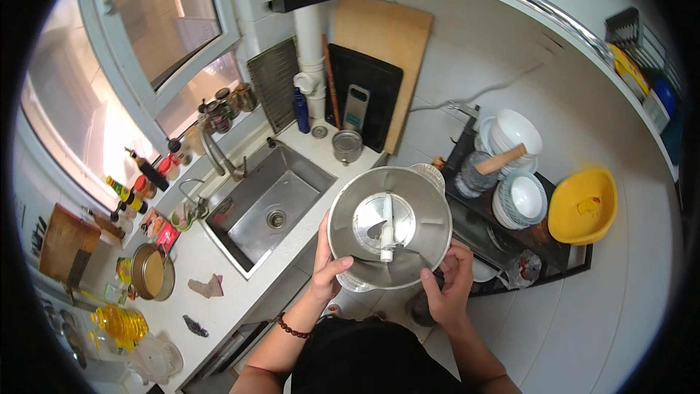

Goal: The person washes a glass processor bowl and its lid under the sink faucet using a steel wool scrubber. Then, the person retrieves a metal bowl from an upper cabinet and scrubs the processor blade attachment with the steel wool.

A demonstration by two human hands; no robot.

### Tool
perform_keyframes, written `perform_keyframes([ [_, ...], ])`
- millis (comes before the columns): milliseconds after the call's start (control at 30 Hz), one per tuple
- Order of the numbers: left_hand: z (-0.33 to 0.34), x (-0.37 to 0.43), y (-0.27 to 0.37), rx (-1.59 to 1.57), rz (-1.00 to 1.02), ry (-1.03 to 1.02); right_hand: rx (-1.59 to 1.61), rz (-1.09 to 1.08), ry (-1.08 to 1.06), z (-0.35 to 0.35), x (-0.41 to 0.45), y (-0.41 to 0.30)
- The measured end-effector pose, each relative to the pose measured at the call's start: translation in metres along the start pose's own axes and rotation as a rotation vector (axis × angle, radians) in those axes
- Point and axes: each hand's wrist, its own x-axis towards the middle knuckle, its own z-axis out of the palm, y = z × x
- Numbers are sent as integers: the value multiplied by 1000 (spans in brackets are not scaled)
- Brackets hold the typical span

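Observation:
Between my two hands is a round stainless-steel bowl (pixel 339 197) with a ridged handle tab on opposite sides. Inside it lies a chopper blade assembly (pixel 387 230) with a white plastic shaft and dark curved blades. My left hand (pixel 327 276) grips the bowl's near-left side, thumb over the rim. My right hand (pixel 449 287) holds the near-right side, with its thumb at the rim and curled fingers against the outside. The bowl's underside is hidden. A beaded bracelet (pixel 294 327) circles my left wrist.
A steel sink (pixel 276 191) with a faucet (pixel 219 156) lies ahead-left. The white counter (pixel 229 317) bears a cloth (pixel 208 287), a steel pot (pixel 153 273) and an oil bottle (pixel 123 324). On the right are stacked bowls (pixel 518 200), a stone mortar (pixel 474 174) and a yellow basin (pixel 583 208).

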Motion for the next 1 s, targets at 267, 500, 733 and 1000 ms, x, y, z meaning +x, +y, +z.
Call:
perform_keyframes([
  [267,-106,-27,26,-100,91,139,-78,-34,-370,91,45,-5],
  [500,-179,-62,33,-512,48,382,-372,-209,-524,163,108,-54],
  [733,-201,-78,71,-266,245,349,-515,-1155,396,208,206,-167],
  [1000,-187,-58,70,-295,160,345,-972,-1233,519,203,240,-200],
])
